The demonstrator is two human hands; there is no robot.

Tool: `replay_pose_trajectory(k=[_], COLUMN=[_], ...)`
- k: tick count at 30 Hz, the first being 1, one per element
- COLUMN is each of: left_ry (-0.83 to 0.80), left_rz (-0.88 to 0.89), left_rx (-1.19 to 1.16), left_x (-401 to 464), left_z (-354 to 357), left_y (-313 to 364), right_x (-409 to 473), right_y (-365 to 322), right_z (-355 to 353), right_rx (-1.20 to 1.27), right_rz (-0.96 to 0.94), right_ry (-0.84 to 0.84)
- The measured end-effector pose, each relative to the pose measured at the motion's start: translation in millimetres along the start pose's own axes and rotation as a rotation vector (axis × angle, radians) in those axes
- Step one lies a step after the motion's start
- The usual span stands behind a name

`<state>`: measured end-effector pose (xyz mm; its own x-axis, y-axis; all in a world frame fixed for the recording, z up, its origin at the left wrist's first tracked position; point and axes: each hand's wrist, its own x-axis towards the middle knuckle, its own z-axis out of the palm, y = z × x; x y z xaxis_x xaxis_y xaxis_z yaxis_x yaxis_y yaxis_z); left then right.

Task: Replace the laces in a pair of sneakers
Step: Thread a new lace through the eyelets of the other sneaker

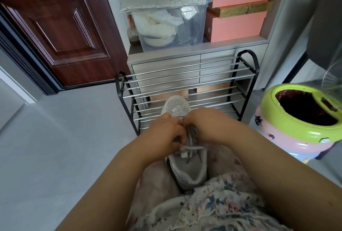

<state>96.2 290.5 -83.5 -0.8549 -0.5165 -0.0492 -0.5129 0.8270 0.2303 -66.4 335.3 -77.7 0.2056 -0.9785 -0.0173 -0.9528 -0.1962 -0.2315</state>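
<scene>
Your left hand [167, 134] pinches the grey lace [190, 138] over the silver sneaker [187, 166] on your lap. Your right hand [205, 127] grips the lace too.

We have one view only, from a wide-angle camera worn on the head, looking forward and steeply down. It sits close above the lap, where both forearms reach in from the bottom edge. Farther ahead it takes in the floor [55, 138], a rack [185, 86] and a door [61, 26].
</scene>
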Motion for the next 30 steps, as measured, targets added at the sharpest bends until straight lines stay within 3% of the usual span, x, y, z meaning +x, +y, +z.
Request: replay_pose_trajectory(k=[6, 11, 13, 16, 25, 30], left_ry=[0.208, 0.509, 0.569, 0.598, 0.634, 0.618], left_rz=[-0.158, -0.372, -0.385, -0.386, -0.395, -0.313], left_rx=[-0.609, -1.05, -1.124, -1.203, -1.216, -1.208], left_x=[-13, -7, -3, 5, 25, 29], left_z=[-3, -9, -13, -18, -30, -40], left_y=[-8, -5, -5, -6, -8, -6], right_x=[9, 7, 9, 15, 28, 32], right_y=[4, 11, 13, 13, 3, 0], right_z=[6, -3, -2, 0, -9, -15], right_rx=[-0.011, 0.714, 0.91, 1.001, 0.973, 0.97], right_rz=[-0.024, 0.144, 0.217, 0.248, 0.198, 0.173], right_ry=[0.013, 0.122, 0.202, 0.276, 0.503, 0.529])
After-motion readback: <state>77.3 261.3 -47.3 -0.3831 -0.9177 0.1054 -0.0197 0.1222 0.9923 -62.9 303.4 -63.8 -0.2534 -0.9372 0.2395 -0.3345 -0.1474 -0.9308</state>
